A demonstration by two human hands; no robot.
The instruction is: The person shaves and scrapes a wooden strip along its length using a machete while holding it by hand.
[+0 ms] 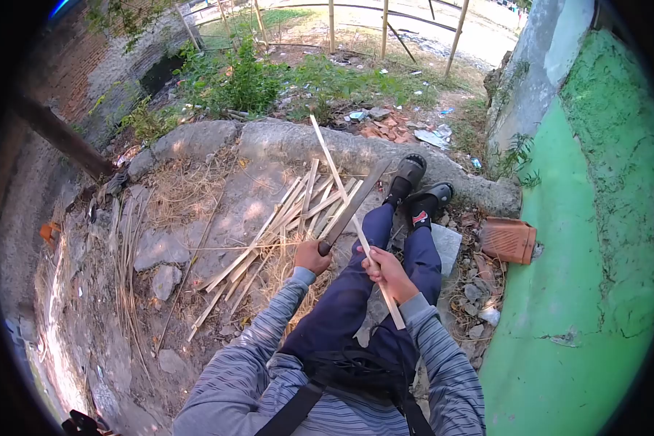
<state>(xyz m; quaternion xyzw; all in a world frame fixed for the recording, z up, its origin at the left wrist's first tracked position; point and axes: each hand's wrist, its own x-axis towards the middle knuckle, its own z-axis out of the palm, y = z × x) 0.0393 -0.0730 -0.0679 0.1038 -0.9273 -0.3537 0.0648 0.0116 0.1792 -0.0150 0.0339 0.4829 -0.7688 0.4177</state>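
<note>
One machete (371, 183), left hand (311, 259) — strip (393, 309), right hand (389, 273).

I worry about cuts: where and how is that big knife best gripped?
Probably best by its dark handle at the near end, coming from the left with fingers wrapped round, as the left hand does: the long blade slants forward and right from there.

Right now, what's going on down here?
A person sits with legs stretched out. Their left hand grips a long blade by its dark handle; their right hand holds a thin wooden strip. Blade and strip cross in view, but I can't tell whether they touch. More strips lie in a loose pile beside the left leg.
</note>
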